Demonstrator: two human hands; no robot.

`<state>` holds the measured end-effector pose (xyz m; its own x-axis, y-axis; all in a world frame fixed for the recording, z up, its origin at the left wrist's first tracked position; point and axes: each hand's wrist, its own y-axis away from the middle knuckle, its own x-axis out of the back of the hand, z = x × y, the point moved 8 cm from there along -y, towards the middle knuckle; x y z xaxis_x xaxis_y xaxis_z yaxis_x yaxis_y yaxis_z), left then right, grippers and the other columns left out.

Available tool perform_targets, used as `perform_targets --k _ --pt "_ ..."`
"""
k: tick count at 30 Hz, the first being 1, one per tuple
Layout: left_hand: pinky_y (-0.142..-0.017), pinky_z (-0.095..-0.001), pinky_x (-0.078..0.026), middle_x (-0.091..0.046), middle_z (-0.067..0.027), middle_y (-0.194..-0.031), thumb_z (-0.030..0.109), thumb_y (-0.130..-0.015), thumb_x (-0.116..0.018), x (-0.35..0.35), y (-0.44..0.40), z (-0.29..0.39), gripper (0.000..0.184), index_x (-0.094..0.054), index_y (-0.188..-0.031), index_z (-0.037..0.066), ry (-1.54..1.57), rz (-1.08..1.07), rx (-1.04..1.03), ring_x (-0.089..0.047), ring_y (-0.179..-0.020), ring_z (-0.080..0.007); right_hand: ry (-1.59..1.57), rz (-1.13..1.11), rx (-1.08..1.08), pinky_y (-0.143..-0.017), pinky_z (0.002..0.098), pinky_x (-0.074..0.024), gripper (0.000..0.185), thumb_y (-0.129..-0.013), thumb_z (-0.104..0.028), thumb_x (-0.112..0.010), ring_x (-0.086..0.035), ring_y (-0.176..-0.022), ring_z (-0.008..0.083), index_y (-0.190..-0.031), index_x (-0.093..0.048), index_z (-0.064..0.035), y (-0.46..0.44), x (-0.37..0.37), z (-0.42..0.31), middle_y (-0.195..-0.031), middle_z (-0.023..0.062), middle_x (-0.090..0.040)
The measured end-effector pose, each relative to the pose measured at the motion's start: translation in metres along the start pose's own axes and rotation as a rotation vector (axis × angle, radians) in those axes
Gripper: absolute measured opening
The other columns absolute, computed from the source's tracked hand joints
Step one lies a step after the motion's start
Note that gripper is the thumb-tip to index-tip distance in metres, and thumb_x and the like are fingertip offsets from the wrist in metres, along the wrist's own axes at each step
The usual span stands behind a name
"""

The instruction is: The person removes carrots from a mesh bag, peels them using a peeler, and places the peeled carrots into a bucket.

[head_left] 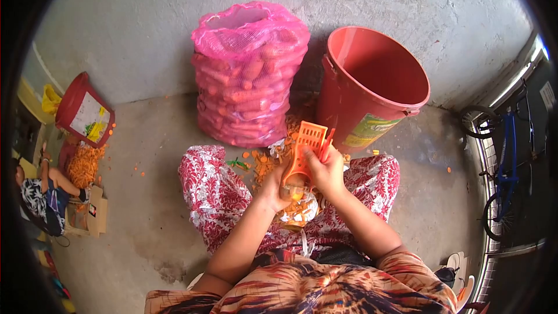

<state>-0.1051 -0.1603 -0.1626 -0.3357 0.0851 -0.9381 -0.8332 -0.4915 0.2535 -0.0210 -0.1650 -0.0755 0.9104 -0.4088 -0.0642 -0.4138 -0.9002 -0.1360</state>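
An orange plastic slicer (311, 135) with a perforated top is held tilted in front of me between both hands. My right hand (328, 171) is closed round its right edge, and a slim red piece (327, 144) sticks up beside that thumb; I cannot tell whether it is a separate tool. My left hand (272, 191) is closed at the slicer's lower left side, its fingertips partly hidden. Just below the hands, a whitish plastic-wrapped bundle (302, 212) lies between my legs. Orange carrot slices (264, 166) are scattered on the floor beyond.
A pink mesh sack (250, 81) full of carrots stands against the wall beside a large red bucket (372, 70). At left, a tipped red bucket (87, 110) lies near a carrot heap (84, 166), a cardboard box (93, 215) and a seated person (49, 195). A blue bicycle (508, 157) stands right.
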Motion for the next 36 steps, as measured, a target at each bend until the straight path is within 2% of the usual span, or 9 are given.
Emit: perform_targets --k 3,5,8,10,13,17,20,26,36 --pt "-0.057 -0.0343 -0.049 -0.058 -0.0111 -0.082 0.04 -0.086 -0.037 -0.008 0.012 -0.009 0.041 -0.049 -0.102 0.005 -0.178 -0.063 0.105 -0.058 -0.069 -0.0216 -0.047 0.192 0.09 -0.043 0.0189 -0.0351 0.01 -0.081 -0.011 -0.054 -0.044 -0.051 0.0037 -0.085 -0.053 -0.0026 -0.028 0.035 0.012 -0.063 -0.0029 -0.051" --pt "-0.056 -0.0353 -0.048 -0.057 -0.0127 -0.081 0.043 -0.085 -0.036 -0.013 0.015 -0.013 0.044 -0.048 -0.103 0.005 -0.151 -0.054 0.13 -0.058 -0.068 -0.0238 -0.118 0.321 0.045 -0.048 0.0183 -0.0386 0.007 -0.082 -0.009 -0.053 -0.046 -0.056 0.0038 -0.083 -0.051 -0.0029 -0.055 0.062 0.02 -0.066 -0.0011 -0.053" --pt "-0.056 -0.0367 -0.048 -0.057 -0.013 -0.082 0.044 -0.085 -0.036 -0.01 0.016 -0.016 0.043 -0.048 -0.104 0.006 -0.098 -0.034 0.127 -0.057 -0.068 -0.0252 0.114 0.503 0.339 -0.056 0.0206 -0.0424 0.008 -0.084 -0.009 -0.05 -0.049 -0.062 0.006 -0.084 -0.05 -0.0013 -0.083 0.093 0.031 -0.073 0.0017 -0.055" --pt "-0.055 -0.0367 -0.048 -0.057 -0.0129 -0.082 0.043 -0.085 -0.036 -0.016 0.021 -0.016 0.043 -0.048 -0.104 0.007 -0.009 -0.021 0.141 -0.057 -0.068 -0.025 -0.061 0.553 0.262 -0.058 0.0212 -0.0428 0.009 -0.083 -0.01 -0.051 -0.05 -0.063 0.0068 -0.085 -0.05 -0.0009 -0.079 0.097 0.01 -0.075 0.0023 -0.056" --pt "-0.053 -0.0368 -0.047 -0.057 -0.0127 -0.082 0.043 -0.085 -0.036 -0.004 0.02 -0.009 0.043 -0.049 -0.104 0.007 0.034 0.018 0.111 -0.056 -0.068 -0.0253 -0.175 0.287 0.108 -0.041 0.0182 -0.0361 0.015 -0.082 -0.018 -0.054 -0.045 -0.047 0.0048 -0.086 -0.051 -0.0036 -0.05 0.054 0.004 -0.063 0.0002 -0.052" --pt "-0.051 -0.036 -0.049 -0.056 -0.0145 -0.087 0.041 -0.086 -0.032 0.004 0.011 -0.003 0.044 -0.048 -0.104 0.004 -0.051 -0.079 0.078 -0.057 -0.068 -0.0263 -0.111 0.024 0.032 -0.054 0.0201 -0.0415 0.014 -0.08 -0.011 -0.055 -0.049 -0.062 0.0057 -0.091 -0.052 -0.0012 0.005 0.003 -0.006 -0.074 0.0009 -0.055" --pt "-0.051 -0.036 -0.049 -0.056 -0.0153 -0.085 0.041 -0.086 -0.032 0.001 0.015 -0.009 0.045 -0.049 -0.103 0.003 0.015 -0.065 0.149 -0.057 -0.066 -0.0266 0.151 0.089 0.237 -0.049 0.02 -0.0401 0.011 -0.081 -0.011 -0.054 -0.05 -0.057 0.006 -0.087 -0.053 -0.0016 0.003 0.011 -0.005 -0.068 -0.0001 -0.055" --pt "-0.051 -0.0363 -0.049 -0.055 -0.0163 -0.085 0.042 -0.086 -0.032 -0.001 0.02 -0.017 0.045 -0.046 -0.106 0.004 -0.031 -0.073 0.176 -0.057 -0.066 -0.0265 -0.107 0.582 0.271 -0.051 0.0199 -0.0399 0.008 -0.083 -0.009 -0.051 -0.047 -0.057 0.0061 -0.088 -0.05 -0.0031 -0.062 0.119 0.022 -0.073 -0.0003 -0.053" --pt "-0.062 -0.0372 -0.049 -0.058 -0.0083 -0.089 0.036 -0.084 -0.044 0.02 0.003 -0.003 0.035 -0.05 -0.104 0.008 -0.051 0.076 0.042 -0.058 -0.077 -0.0224 -0.141 0.086 -0.033 -0.051 0.0204 -0.0397 0.011 -0.081 -0.012 -0.054 -0.049 -0.057 0.007 -0.086 -0.054 -0.002 -0.002 0.018 0.006 -0.069 0.0003 -0.055"
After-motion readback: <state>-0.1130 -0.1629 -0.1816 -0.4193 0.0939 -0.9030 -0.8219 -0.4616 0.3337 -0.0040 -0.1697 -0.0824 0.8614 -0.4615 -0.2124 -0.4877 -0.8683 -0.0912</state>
